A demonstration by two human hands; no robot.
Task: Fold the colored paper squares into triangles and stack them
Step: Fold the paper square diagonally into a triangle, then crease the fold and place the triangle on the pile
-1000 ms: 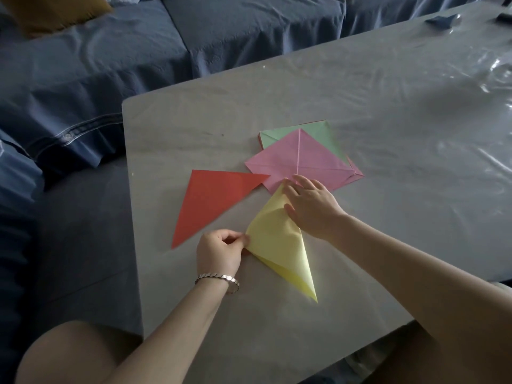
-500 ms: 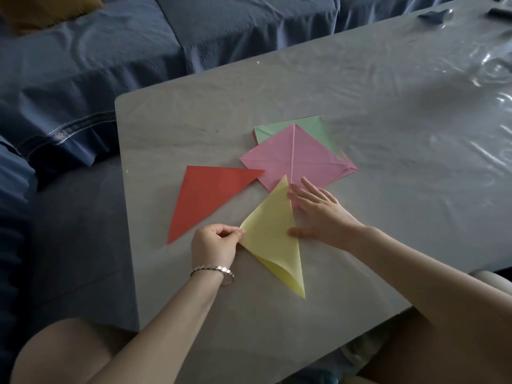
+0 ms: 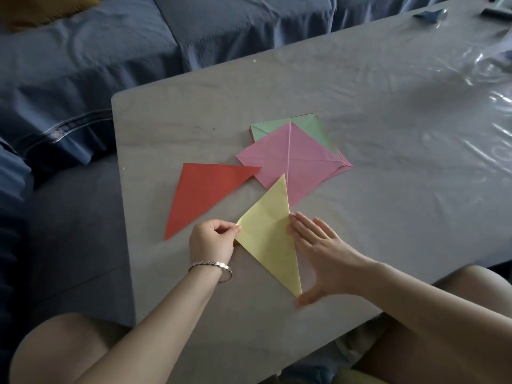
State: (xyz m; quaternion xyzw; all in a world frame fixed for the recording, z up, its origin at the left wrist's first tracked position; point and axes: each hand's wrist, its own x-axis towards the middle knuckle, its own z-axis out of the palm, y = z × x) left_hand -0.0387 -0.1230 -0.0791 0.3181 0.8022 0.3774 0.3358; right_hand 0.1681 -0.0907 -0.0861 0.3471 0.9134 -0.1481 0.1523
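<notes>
Yellow triangle (image 3: 267, 239), corner in left hand (image 3: 212, 241)

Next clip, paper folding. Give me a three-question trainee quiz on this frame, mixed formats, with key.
1. True or false: the far tip of the yellow triangle overlaps the pink sheet.
2. The right hand lies open beside the yellow triangle. The left hand: A) pinches its corner B) hangs idle C) holds the pink sheet.
3. Fill in: the sheet showing from under the pink one is ___.
Key: 1 true; 2 A; 3 green sheet.
</notes>
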